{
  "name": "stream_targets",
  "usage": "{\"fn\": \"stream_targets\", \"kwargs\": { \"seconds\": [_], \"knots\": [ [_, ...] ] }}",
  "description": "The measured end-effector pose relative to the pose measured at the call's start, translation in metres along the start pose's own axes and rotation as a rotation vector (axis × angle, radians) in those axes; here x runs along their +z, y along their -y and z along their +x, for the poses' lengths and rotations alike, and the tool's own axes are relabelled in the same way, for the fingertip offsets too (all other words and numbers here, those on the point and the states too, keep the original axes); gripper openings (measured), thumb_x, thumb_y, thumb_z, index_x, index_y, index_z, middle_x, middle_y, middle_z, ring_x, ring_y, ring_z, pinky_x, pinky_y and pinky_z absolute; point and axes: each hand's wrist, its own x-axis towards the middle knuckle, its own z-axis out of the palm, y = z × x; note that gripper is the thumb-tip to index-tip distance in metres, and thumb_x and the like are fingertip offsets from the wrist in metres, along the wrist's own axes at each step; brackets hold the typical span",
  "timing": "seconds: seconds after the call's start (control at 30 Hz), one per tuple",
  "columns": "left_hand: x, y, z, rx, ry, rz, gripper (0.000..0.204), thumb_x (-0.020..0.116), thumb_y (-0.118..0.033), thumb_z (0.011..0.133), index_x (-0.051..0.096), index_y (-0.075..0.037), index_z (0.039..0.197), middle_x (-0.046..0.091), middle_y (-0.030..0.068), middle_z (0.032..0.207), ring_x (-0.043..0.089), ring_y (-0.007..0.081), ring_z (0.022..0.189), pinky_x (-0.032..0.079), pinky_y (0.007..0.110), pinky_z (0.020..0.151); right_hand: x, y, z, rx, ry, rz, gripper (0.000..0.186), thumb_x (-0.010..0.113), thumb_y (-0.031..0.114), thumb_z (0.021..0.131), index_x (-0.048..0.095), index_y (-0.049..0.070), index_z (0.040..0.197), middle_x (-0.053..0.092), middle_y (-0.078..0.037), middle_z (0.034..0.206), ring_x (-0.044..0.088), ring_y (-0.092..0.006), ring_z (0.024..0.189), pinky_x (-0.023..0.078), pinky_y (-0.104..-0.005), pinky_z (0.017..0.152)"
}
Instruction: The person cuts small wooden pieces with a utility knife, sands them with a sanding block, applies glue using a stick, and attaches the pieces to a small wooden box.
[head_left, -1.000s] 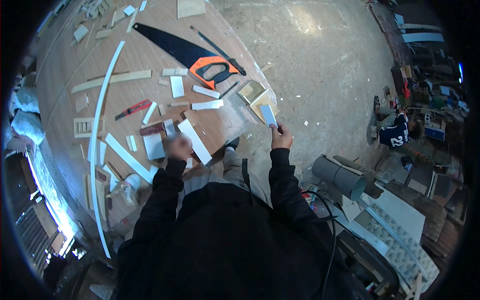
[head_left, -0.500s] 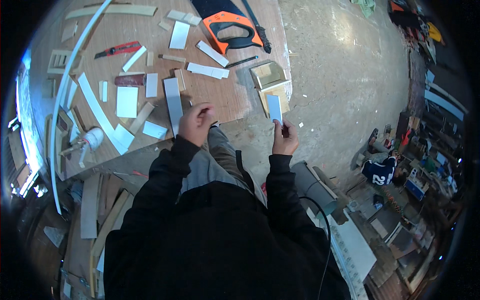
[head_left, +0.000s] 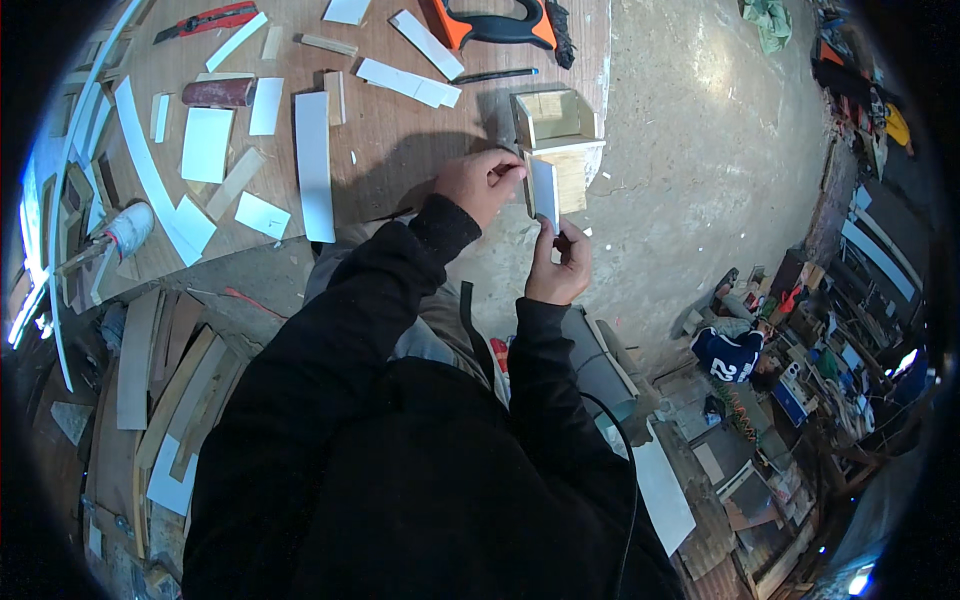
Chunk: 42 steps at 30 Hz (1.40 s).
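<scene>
My right hand [head_left: 560,262] pinches the lower end of a small white rectangular panel [head_left: 545,190] between thumb and fingers, holding it upright. The panel stands in front of a small wooden box [head_left: 558,118] at the table's right corner, whose open top part has pale walls. My left hand [head_left: 482,186] is just left of the panel, thumb and fingertips pressed together. Whether something tiny is between them cannot be made out. Beside that hand, a longer white strip [head_left: 314,160] lies on the table.
The wooden table [head_left: 400,130] carries several white offcuts, a red utility knife [head_left: 207,20], an orange-handled saw [head_left: 500,28], a dark pencil [head_left: 495,75] and a whitish bottle [head_left: 128,230]. Another person [head_left: 728,352] sits at the far right among clutter. Boards [head_left: 140,360] lie at lower left.
My left hand has moved right, from near the long white strip to beside the panel. The panel in my right hand has turned slightly, showing its edge. The whole view has shifted.
</scene>
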Motion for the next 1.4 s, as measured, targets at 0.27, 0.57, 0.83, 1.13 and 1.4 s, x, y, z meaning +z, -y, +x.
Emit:
{"fn": "stream_targets", "kwargs": {
  "seconds": [0.27, 0.57, 0.83, 1.13, 1.4],
  "knots": [
    [-0.001, -0.007, 0.008, -0.062, -0.042, 0.092, 0.022, 0.064, -0.019, 0.090, 0.065, -0.003, 0.106, 0.071, 0.0080, 0.088, 0.070, 0.0130, 0.069, 0.052, 0.025, 0.048, 0.003, 0.001, 0.004, -0.033, -0.012, -0.018, 0.014, 0.072, 0.002, 0.081, 0.065, 0.003, 0.093, 0.067, -0.010, 0.089, 0.060, -0.0175, 0.070, 0.045, -0.0281, 0.058],
    [0.000, -0.007, 0.008, -0.083, -0.028, 0.072, 0.022, 0.065, -0.018, 0.089, 0.066, -0.001, 0.103, 0.071, 0.0083, 0.085, 0.069, 0.0131, 0.065, 0.053, 0.026, 0.049, 0.005, 0.001, 0.003, -0.042, -0.004, -0.040, 0.015, 0.072, 0.002, 0.080, 0.067, 0.004, 0.094, 0.067, -0.009, 0.088, 0.058, -0.0193, 0.071, 0.043, -0.0290, 0.059],
    [0.000, -0.004, 0.011, -0.079, -0.039, 0.058, 0.022, 0.065, -0.019, 0.090, 0.067, -0.002, 0.103, 0.071, 0.0076, 0.083, 0.068, 0.0125, 0.063, 0.053, 0.026, 0.050, 0.008, 0.003, 0.003, -0.048, -0.008, -0.060, 0.016, 0.072, 0.002, 0.080, 0.068, 0.004, 0.095, 0.066, -0.010, 0.088, 0.056, -0.0198, 0.071, 0.043, -0.0294, 0.060],
    [0.000, -0.006, 0.010, -0.084, -0.049, 0.031, 0.022, 0.065, -0.020, 0.090, 0.067, -0.002, 0.103, 0.070, 0.0081, 0.081, 0.069, 0.0135, 0.063, 0.055, 0.026, 0.052, 0.009, 0.003, 0.003, -0.053, 0.005, -0.055, 0.018, 0.071, 0.002, 0.080, 0.068, 0.004, 0.097, 0.066, -0.010, 0.089, 0.057, -0.0202, 0.072, 0.043, -0.0299, 0.061],
    [0.001, -0.002, 0.010, -0.067, -0.054, 0.018, 0.022, 0.064, -0.019, 0.091, 0.067, -0.002, 0.104, 0.070, 0.0084, 0.081, 0.068, 0.0136, 0.063, 0.055, 0.026, 0.052, 0.009, 0.002, 0.002, -0.054, 0.008, -0.080, 0.016, 0.070, 0.002, 0.081, 0.067, 0.004, 0.097, 0.067, -0.010, 0.092, 0.058, -0.0203, 0.074, 0.043, -0.0297, 0.061]
  ]
}}
